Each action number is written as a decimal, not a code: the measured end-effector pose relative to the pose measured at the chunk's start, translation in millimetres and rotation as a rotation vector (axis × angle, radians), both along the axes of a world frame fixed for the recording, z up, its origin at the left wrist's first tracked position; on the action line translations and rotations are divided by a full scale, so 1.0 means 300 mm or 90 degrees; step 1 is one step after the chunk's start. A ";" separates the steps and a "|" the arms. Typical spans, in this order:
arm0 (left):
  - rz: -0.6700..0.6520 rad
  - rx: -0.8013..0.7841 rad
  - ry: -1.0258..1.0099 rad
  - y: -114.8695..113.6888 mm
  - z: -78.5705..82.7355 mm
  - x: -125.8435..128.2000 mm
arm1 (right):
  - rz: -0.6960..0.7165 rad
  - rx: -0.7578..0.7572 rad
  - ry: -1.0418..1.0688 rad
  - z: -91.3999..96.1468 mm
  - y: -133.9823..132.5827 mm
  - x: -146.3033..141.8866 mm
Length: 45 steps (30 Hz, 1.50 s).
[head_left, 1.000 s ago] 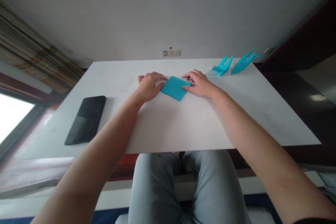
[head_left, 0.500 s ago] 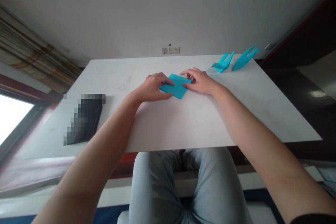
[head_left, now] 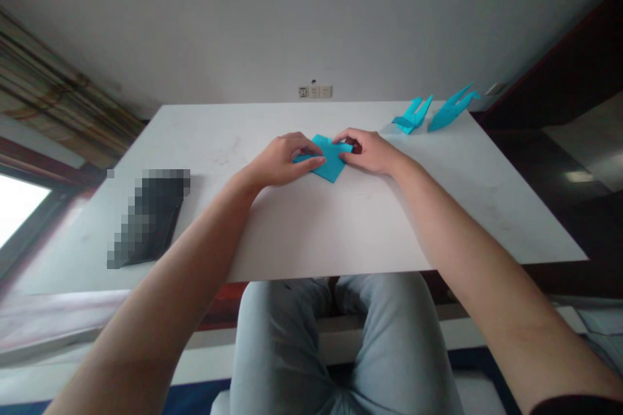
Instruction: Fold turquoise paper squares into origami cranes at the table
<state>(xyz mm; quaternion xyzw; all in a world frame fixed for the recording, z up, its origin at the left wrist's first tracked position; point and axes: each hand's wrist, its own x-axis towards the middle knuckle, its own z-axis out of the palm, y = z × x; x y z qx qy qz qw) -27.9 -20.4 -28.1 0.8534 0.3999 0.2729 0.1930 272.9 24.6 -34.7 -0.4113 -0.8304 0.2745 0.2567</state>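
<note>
A folded piece of blue origami paper [head_left: 331,165] lies on the white table [head_left: 311,227], one corner pointing towards me. My left hand [head_left: 291,159] is closed on its left corner, with the thumb laid over the paper and the fingers curled at its far left side. At the right corner, my right hand [head_left: 368,150] pinches the paper between thumb and index finger. The fingers partly cover the left and right corners of the sheet.
Two folded blue paper cranes, a nearer one [head_left: 413,118] and a farther one [head_left: 451,111], stand at the table's back right. On the left lies a dark, partly pixelated flat object [head_left: 158,220]. Wall sockets [head_left: 315,91] sit behind the back edge.
My left thumb has moved up from the paper's near left edge onto its surface. The right hand keeps its hold at the right corner. The whole view has shifted slightly.
</note>
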 end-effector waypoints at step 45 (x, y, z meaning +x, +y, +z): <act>0.141 -0.025 0.025 -0.027 0.034 0.022 | 0.100 -0.263 0.138 0.060 -0.004 0.022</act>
